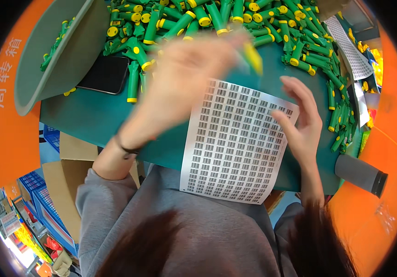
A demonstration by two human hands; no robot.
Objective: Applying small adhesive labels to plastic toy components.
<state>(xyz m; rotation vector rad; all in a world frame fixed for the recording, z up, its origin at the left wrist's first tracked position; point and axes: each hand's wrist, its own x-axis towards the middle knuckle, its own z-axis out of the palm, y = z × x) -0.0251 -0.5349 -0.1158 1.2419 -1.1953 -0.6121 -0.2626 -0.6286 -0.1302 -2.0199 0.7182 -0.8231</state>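
Your right fingers (300, 99) are spread and loosely curled, tips resting on the right edge of the label sheet (235, 143), not clamped on anything. Your left hand (180, 78) is motion-blurred above the sheet's top edge; its fingers look bunched around a blurred green-and-yellow toy (252, 57) at their tips, but the grip is too smeared, so you cannot tell for sure. The sheet lies flat below both hands, tilted, its lower edge hanging off the green table (83, 115) toward your grey sweater (198, 231). A dark band (127, 148) sits on your left wrist. Beyond the left fingertips, a big toy pile (254, 21) of the same green-and-yellow pieces covers the table's far side and runs down past your right fingers. Left of the left hand: a black phone (106, 74), touching a grey bin (64, 55) holding a few toys. Right of your right wrist: a grey cylinder (360, 174) at the table edge. Far right of the pile, a second sheet (351, 51)
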